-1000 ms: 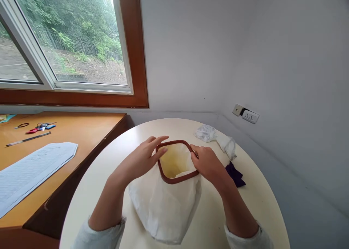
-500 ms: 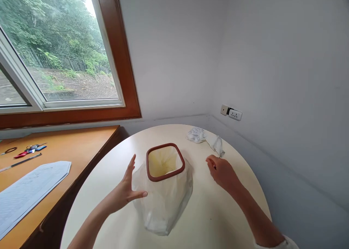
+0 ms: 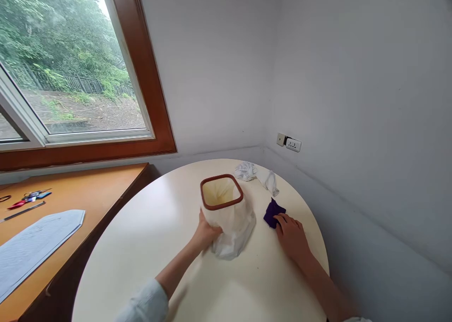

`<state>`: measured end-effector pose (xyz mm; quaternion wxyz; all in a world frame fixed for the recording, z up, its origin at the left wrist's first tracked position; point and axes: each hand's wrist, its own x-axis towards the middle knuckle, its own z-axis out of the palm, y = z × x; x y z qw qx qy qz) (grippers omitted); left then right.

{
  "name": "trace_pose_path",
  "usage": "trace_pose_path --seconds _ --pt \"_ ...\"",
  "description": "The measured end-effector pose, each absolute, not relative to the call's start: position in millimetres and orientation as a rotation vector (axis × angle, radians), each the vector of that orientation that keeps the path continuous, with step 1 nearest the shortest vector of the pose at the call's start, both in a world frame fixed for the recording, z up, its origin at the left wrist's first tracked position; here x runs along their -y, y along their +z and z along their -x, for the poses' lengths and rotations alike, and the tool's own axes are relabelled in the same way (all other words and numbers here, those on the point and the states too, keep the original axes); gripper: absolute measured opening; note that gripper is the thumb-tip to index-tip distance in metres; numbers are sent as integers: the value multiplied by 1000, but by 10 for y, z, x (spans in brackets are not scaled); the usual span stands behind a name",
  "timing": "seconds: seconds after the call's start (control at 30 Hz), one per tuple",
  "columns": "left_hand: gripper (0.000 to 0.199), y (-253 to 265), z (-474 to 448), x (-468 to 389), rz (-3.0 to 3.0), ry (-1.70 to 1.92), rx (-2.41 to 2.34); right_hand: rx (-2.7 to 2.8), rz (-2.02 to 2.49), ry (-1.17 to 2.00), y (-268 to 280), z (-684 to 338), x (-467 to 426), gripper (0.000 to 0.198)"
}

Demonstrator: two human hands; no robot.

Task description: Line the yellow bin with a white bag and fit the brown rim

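Observation:
A small trash bin (image 3: 231, 223) stands on the round table, lined with a translucent white bag whose loose edge hangs around the outside. Its brown square rim (image 3: 221, 206) clamps the liner, and the inside looks pale yellow. My left hand (image 3: 206, 231) grips the bin's lower left side through the bag, thumb toward me, with its other fingers partly hidden. To the right, my right hand (image 3: 290, 230) has its fingers on a folded dark purple cloth (image 3: 272, 213) lying on the tabletop.
Crumpled white plastic bags (image 3: 246, 171) lie at the far edge of the round cream table (image 3: 148, 246). On the left, a wooden desk (image 3: 106, 185) bears papers (image 3: 38, 242), a pen and keys. A wall socket (image 3: 293, 144) sits behind.
My left hand has closed on the bin, which now stands farther from me. My right hand has come down to the tabletop, and a purple cloth now shows under its fingers.

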<state>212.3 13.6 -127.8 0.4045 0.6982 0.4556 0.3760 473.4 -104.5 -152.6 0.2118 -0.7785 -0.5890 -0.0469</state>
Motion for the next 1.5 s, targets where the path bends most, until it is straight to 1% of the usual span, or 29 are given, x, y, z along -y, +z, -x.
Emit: trace_pose_path --seconds 0.07,0.13,0.23,0.43,0.6,0.77,0.93,1.0,1.07,1.17,1.23,1.37,1.5 --pt "85 -1306 -2372 -193 -1818 1025 -1103 1607 2166 -164 -1486 -4732 1076 33" --pt "91 -1308 -2616 -252 -1864 1041 -1087 1580 2177 -201 -1457 -4737 1109 29" --pt "100 -1277 -2940 -334 -1871 997 -1105 1529 2200 -225 -1441 -4754 1148 27" --pt "112 -1264 -3418 -413 -1859 909 -1081 1463 2232 -241 -1465 -4784 1144 20" --pt "116 -1286 -3707 -410 -1847 855 -1053 1432 2109 -290 -1481 -4770 1114 15" --pt "119 -1224 -3770 -380 -1826 796 -1024 1495 1990 -231 -1436 -4759 1136 15" --pt "123 -1179 -3294 -309 -1775 701 -1053 1619 1808 -82 -1350 -4617 1333 17" --pt "115 -1151 -2971 -240 -1763 662 -1061 1638 1714 89 -1280 -4473 1434 17" --pt "92 -1099 -2628 -132 -1745 611 -1027 1585 1625 316 -1174 -4290 1499 18" --pt "62 -972 -2166 89 -1614 531 -778 1450 1485 626 -970 -3994 1470 23" --pt "57 -870 -1935 253 -1514 463 -617 1381 1381 770 -845 -3807 1365 25" --pt "63 -696 -1689 536 -1338 428 -383 1288 1215 1034 -676 -3467 1072 25" --pt "52 -655 -1588 633 -1280 539 -478 1171 1111 1167 -588 -3203 848 27"
